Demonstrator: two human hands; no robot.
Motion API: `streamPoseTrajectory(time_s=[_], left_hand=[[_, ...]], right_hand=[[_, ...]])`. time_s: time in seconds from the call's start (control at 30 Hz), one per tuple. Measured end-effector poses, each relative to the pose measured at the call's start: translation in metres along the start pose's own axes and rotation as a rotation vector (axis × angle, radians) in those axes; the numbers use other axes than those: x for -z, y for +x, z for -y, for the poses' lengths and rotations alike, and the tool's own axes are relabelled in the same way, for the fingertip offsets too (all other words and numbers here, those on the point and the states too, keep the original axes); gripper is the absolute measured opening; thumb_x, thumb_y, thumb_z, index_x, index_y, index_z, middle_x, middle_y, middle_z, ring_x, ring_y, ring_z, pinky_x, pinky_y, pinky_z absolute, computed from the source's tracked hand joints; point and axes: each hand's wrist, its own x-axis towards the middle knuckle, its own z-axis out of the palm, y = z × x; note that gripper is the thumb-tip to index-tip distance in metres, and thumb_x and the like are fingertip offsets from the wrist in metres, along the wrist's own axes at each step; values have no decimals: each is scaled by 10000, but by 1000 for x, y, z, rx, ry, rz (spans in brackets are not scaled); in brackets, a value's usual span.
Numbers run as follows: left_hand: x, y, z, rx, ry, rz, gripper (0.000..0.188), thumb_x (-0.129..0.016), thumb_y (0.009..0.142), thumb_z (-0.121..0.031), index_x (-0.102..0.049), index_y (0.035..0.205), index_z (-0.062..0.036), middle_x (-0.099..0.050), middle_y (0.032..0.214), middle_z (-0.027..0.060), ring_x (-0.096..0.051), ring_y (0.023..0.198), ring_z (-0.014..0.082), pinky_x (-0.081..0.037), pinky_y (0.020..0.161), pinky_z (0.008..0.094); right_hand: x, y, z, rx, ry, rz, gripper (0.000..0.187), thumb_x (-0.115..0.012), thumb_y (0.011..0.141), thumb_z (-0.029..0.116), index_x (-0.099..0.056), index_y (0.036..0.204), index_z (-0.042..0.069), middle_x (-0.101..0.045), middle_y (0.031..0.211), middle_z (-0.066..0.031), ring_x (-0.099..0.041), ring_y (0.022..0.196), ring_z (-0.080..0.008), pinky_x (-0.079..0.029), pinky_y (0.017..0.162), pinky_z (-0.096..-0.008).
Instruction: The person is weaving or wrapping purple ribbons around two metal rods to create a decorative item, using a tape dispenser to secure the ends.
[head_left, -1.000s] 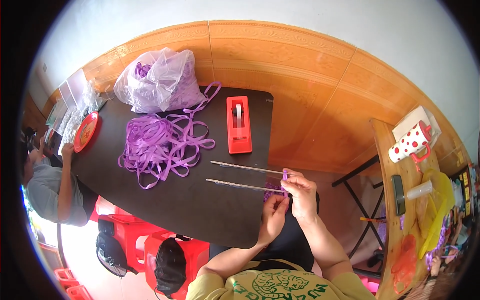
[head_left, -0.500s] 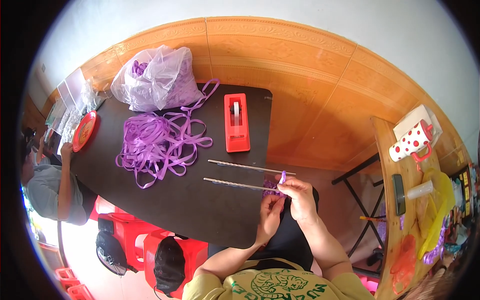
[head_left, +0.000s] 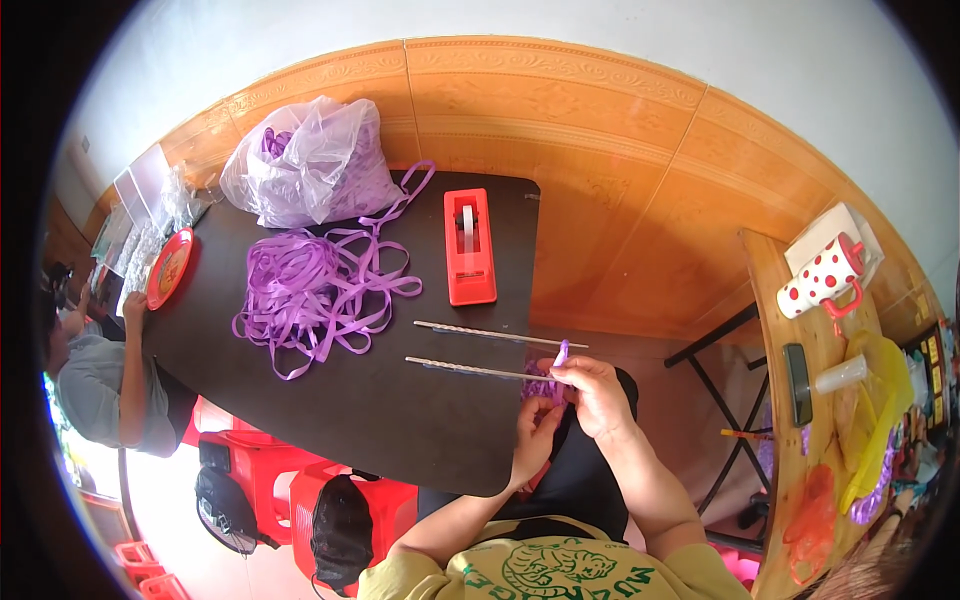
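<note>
Two thin metal rods with twisted left ends lie side by side on the dark table (head_left: 390, 420): a far rod (head_left: 490, 332) and a near rod (head_left: 470, 369). Their plain right ends stick out past the table's edge. My right hand (head_left: 598, 395) is closed in a pinch on a purple ribbon (head_left: 563, 350) by these ends; a short upright piece shows above the fingers. Just below and to the left, my left hand (head_left: 538, 428) is closed, its fingertips at the lower part of the purple ribbon. A bunched purple part hangs beside the near rod, partly hidden by my fingers.
A tangled purple ribbon pile (head_left: 290, 285), a clear plastic bag (head_left: 320, 170) of ribbon and a red tape dispenser (head_left: 470, 275) occupy the table. Another person (head_left: 105, 390) sits left, by a red plate (head_left: 170, 268). Right stands a wooden table (head_left: 775, 300) with a dotted tumbler (head_left: 815, 282).
Both hands stay by the rod ends with only slight finger movement. The whole view has shifted a little; the rods and ribbon pile keep their places.
</note>
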Motion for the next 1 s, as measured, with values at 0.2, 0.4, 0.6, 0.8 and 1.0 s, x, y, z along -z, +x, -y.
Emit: streamPoseTrajectory(time_s=[0.2, 0.4, 0.6, 0.8, 1.0], left_hand=[[6, -2, 10, -76, 167, 20, 107, -583, 900, -105, -599, 965, -21, -622, 807, 24, -550, 723, 73, -431, 657, 213], [1, -2, -6, -41, 108, 36, 113, -588, 885, -90, -602, 959, -5, -639, 831, 46, -575, 764, 93, -454, 698, 231], [4, 4, 8, -148, 180, -24, 104, -585, 882, -80, -609, 944, 0, -644, 814, 57, -584, 744, 101, -460, 691, 238], [2, 4, 9, -120, 237, -50, 96, -582, 884, -74, -603, 943, -2, -645, 785, 59, -586, 716, 105, -461, 671, 240], [6, 5, 8, -225, 347, -49, 77, -564, 881, -53, -592, 938, -10, -632, 753, 73, -593, 693, 118, -463, 642, 256]], right_hand=[[-1, 1, -3, 51, -33, -24, 112, -627, 829, 51, -688, 908, -1, -684, 956, -108, -620, 855, -148, -470, 807, -301], [0, -1, 0, 27, 53, 24, 201, -596, 898, 160, -674, 923, -24, -676, 905, -90, -605, 865, -144, -446, 832, -287], [1, -8, -8, 45, 202, 223, 520, -427, 972, 439, -617, 1078, -32, -642, 1046, -125, -594, 976, -197, -430, 911, -346], [24, -7, -44, 284, 102, 163, 560, -397, 969, 473, -605, 1050, -41, -610, 1121, -169, -559, 1055, -252, -384, 979, -403], [15, -18, -53, 295, 105, 104, 161, -581, 902, 67, -606, 1044, -4, -641, 968, -53, -594, 907, -125, -462, 851, -274]])
